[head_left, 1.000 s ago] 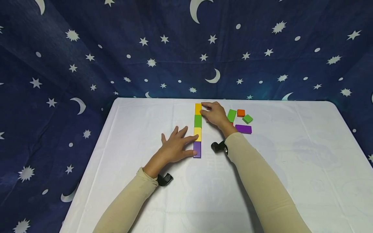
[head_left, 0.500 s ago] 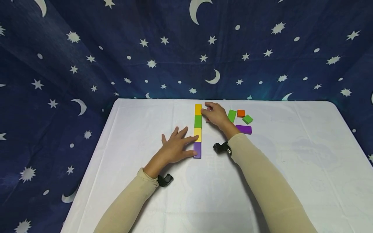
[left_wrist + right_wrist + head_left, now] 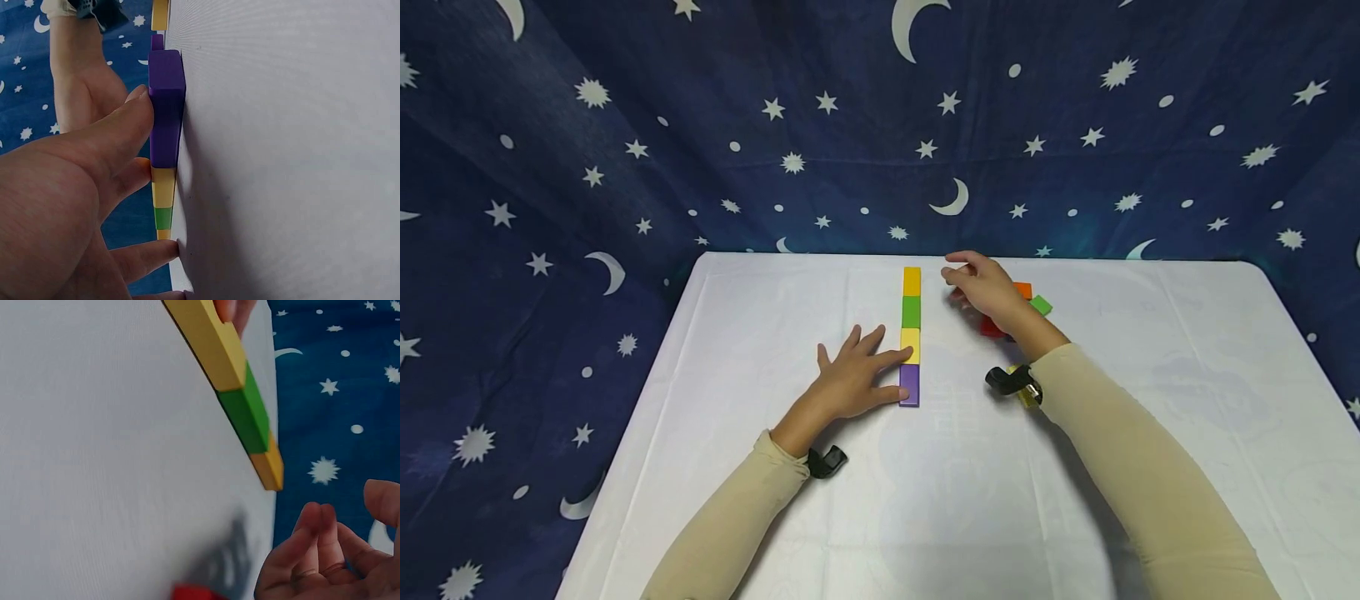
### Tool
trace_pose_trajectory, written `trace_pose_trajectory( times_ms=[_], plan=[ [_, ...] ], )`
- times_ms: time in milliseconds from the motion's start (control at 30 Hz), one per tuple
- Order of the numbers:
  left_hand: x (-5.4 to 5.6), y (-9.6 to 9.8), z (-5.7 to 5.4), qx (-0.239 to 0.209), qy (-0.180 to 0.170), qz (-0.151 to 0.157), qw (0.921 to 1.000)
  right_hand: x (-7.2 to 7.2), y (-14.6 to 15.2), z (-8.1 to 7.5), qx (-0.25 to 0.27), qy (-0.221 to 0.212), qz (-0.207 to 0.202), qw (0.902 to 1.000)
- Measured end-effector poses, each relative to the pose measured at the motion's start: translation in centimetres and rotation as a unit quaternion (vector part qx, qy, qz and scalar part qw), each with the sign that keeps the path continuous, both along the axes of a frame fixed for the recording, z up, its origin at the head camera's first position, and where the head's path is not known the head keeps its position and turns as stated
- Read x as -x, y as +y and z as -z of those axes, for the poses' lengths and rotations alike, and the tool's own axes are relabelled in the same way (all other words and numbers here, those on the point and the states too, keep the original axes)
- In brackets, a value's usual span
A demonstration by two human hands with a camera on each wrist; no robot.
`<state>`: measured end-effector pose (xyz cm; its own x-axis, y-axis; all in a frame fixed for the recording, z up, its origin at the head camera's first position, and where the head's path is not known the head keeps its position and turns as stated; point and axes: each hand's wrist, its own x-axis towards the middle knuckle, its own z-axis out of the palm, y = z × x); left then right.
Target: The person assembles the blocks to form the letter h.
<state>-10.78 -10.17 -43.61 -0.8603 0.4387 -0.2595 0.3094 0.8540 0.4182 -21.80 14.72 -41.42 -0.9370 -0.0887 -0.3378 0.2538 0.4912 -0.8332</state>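
Left hand (image 3: 847, 387) spread, touching purple block (image 3: 910, 383) and adjoining yellow block (image 3: 910, 338) | right hand (image 3: 988, 292) loosely curled, thumb apart, near far edge of counter (image 3: 1150, 279)

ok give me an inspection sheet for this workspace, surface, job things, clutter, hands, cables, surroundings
Surface: white-covered table, light creases.
Job's things: straight row, near to far: purple block, near yellow block, row's green block, far yellow block.
Clutter: red block, orange block, loose green block and loose yellow block around the right arm, which hides part of this area.
Hands: left hand touches purple and near yellow; right hand is right of the row, holding nothing.
Cables: nothing seen.
Surroundings: dark blue backdrop with stars and moons.
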Motion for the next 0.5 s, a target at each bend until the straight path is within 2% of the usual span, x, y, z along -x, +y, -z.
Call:
trace_pose_trajectory(
  times_ms=[100, 267, 367, 500],
  plan=[
    [0.0, 0.0, 0.1, 0.0, -0.001, 0.0, 1.0, -0.6, 1.2, -0.9, -0.052, 0.017, -0.016, 0.9984],
    [0.1, 0.0, 0.2, -0.002, -0.004, 0.002, 1.0, -2.2, 3.5, -1.5, -0.132, 0.06, -0.048, 0.9883],
    [0.1, -0.1, 0.2, -0.003, -0.003, 0.004, 1.0, -3.3, 4.9, -1.4, -0.164, 0.103, -0.078, 0.978],
    [0.0, -0.1, 0.2, -0.006, 0.0, 0.003, 1.0, -4.8, 6.9, -0.8, -0.205, 0.169, -0.123, 0.9561]
  ],
)
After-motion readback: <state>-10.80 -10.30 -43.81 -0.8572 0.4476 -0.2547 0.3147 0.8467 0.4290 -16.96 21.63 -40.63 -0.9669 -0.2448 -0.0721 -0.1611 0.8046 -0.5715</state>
